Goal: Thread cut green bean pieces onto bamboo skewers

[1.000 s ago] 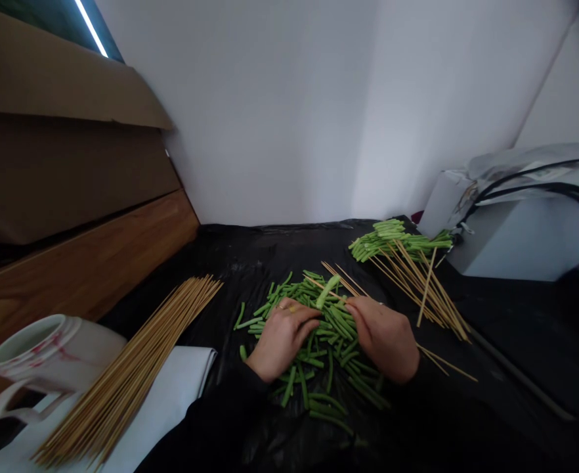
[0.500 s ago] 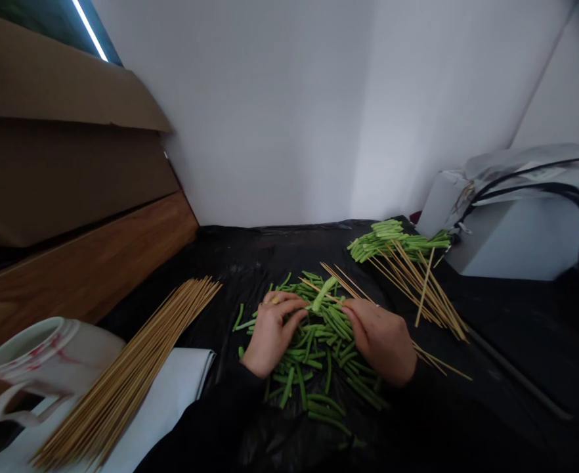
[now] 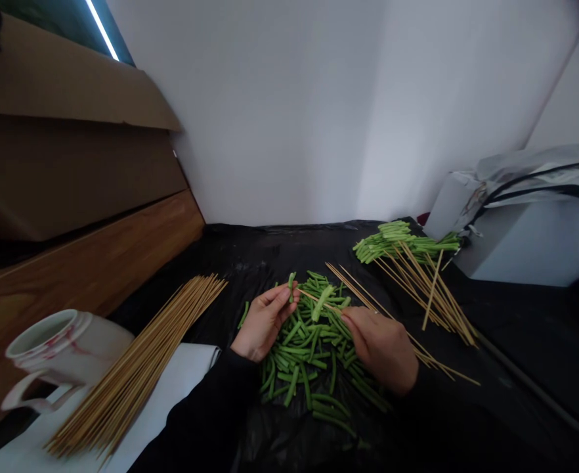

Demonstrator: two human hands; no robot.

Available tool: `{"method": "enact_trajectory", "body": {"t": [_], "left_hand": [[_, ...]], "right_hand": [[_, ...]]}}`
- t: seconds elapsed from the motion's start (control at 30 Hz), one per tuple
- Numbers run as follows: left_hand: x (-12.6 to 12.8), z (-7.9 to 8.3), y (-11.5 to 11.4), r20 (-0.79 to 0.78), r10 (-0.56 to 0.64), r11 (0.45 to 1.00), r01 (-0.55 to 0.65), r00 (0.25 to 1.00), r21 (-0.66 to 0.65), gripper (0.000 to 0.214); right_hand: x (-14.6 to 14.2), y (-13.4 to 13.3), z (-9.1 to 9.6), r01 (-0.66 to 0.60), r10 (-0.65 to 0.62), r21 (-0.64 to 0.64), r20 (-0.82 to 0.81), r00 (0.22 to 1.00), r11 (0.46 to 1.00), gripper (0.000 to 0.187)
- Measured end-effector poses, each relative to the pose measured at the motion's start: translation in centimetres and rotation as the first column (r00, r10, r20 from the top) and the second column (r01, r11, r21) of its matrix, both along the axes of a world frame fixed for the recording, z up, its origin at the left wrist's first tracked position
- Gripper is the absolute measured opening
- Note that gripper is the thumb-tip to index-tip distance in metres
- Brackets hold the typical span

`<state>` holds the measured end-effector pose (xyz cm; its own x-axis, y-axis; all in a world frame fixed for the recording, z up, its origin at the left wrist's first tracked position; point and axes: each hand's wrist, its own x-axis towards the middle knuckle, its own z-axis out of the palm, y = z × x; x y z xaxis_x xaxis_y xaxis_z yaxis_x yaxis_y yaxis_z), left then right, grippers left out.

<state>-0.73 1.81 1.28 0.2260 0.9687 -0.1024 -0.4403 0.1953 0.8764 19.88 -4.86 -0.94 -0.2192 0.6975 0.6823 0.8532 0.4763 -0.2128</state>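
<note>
Left hand (image 3: 266,322): fingers pinch one short, green, stick-shaped bean piece (image 3: 291,282), held nearly upright above the loose pile of cut green bean pieces (image 3: 294,358) on the desk under its black plastic sheet (image 3: 264,253). Right hand (image 3: 381,348): fingers closed round a thin, straight, tan wooden skewer (image 3: 309,295); its tip points at the pinched piece, just beside it. Can't tell whether they touch. Paler green bean pieces (image 3: 322,303) sit crosswise on the shaft, short of my right fingers.

Handling, my judgement: the bean is light, firm with a little give, perhaps slick-skinned, and may split if pierced off-centre. Best held by its sides, fingertips clear of the point. The skewer looks light and stiff but slender; gripping close behind the threaded pieces should limit bending.
</note>
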Motion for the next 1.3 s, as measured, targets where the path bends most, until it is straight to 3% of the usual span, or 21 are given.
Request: {"method": "enact_trajectory", "body": {"t": [0.37, 1.3], "left_hand": [[-0.02, -0.09, 0.07, 0.069, -0.054, 0.997, 0.057, 0.996, -0.054, 0.021], [-0.02, 0.05, -0.22, -0.044, -0.08, 0.995, 0.078, 0.996, -0.06, 0.025]], "right_hand": [[-0.08, -0.08, -0.06, -0.018, 0.019, -0.015, 0.029, 0.999, 1.0, 0.022], [-0.11, -0.17, -0.22, -0.045, 0.045, -0.002, 0.001, 0.999, 0.999, 0.021]]}}
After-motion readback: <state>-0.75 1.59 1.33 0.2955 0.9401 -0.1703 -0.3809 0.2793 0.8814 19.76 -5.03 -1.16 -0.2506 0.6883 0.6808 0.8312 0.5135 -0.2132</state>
